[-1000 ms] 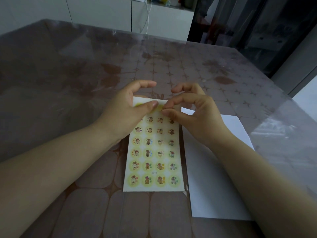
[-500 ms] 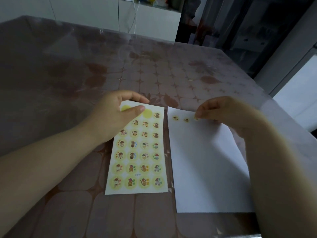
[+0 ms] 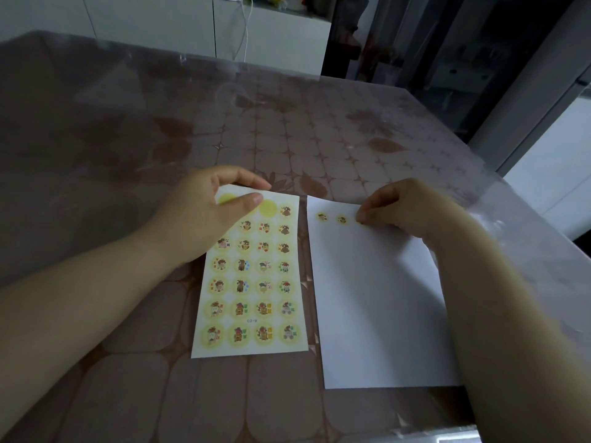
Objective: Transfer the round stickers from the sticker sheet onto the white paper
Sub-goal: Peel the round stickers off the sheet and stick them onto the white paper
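The sticker sheet (image 3: 252,282) lies on the table, with several rows of round cartoon stickers and bare yellow circles in its top row. My left hand (image 3: 204,215) pinches its top left corner, thumb on top and fingers over the far edge. To the right lies the white paper (image 3: 377,298), with two round stickers (image 3: 321,216) (image 3: 342,219) stuck along its top edge. My right hand (image 3: 403,209) is at that edge, its curled fingertips pinching a third round sticker (image 3: 362,222) down beside them. The fingers mostly hide that sticker.
A patterned brown tablecloth under clear plastic (image 3: 287,139) covers the table. The table's right edge (image 3: 543,225) runs close past the paper, and its near edge is just below the paper. White cabinets (image 3: 271,33) stand beyond the far edge.
My right hand left the top of the sticker sheet and moved right to the paper's top edge with a sticker. My left hand stayed on the sheet.
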Demonstrator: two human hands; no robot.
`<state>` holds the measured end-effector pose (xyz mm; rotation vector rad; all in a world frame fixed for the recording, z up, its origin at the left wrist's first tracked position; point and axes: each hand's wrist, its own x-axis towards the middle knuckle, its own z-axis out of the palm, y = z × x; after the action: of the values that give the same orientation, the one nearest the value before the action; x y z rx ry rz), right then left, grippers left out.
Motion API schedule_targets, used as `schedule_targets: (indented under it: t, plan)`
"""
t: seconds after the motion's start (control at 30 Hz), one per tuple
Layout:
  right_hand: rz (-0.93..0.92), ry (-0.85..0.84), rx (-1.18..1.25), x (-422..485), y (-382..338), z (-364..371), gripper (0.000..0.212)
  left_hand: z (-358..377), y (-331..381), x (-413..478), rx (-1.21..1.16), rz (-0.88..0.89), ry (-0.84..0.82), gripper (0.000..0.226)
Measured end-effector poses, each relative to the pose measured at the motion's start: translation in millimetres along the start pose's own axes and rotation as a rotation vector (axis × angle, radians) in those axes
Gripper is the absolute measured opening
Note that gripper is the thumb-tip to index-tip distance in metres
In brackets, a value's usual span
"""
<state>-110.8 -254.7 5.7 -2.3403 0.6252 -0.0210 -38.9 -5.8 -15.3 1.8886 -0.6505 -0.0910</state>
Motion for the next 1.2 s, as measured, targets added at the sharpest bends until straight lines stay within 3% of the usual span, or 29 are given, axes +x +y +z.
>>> schedule_targets:
  t: [0.13,0.2,0.33,0.43,0.7,0.9,1.03,1.2]
  plan:
    - [0.022,0.021,-0.038,7.7,3.3,-0.7,0.033,0.5,0.3,-0.3,-0.062,-0.06,0.006,0.013]
    - [0.005,0.044,-0.04,6.1,2.0,1.1,0.027,0.4,0.5,-0.1,-0.075,-0.081,0.01,0.012]
    - [-0.345,0.179,0.039,-10.0,-21.0,20.4,0.013,0.3,1.5,-0.4,-0.122,-0.11,0.001,0.012]
    - [-0.529,0.041,0.085,-24.0,-42.6,40.8,0.008,-1.1,1.4,-0.1,-0.194,-0.144,-0.003,0.01]
    - [-0.558,-0.053,0.407,-26.3,-44.5,56.3,0.023,-2.3,0.5,0.6,-0.244,-0.142,0.005,0.012]
    - [-0.612,-0.106,0.499,-30.2,-48.0,58.9,0.024,-4.5,6.3,0.0,0.079,0.099,0.019,0.009]
    - [-0.63,-0.099,0.498,-29.6,-47.0,61.7,0.024,-4.5,10.5,-1.9,-0.093,0.021,-0.064,0.015]
    - [-0.739,0.108,0.377,-26.2,-47.8,67.2,0.024,-5.2,6.6,-0.3,-0.283,-0.066,-0.106,0.036]
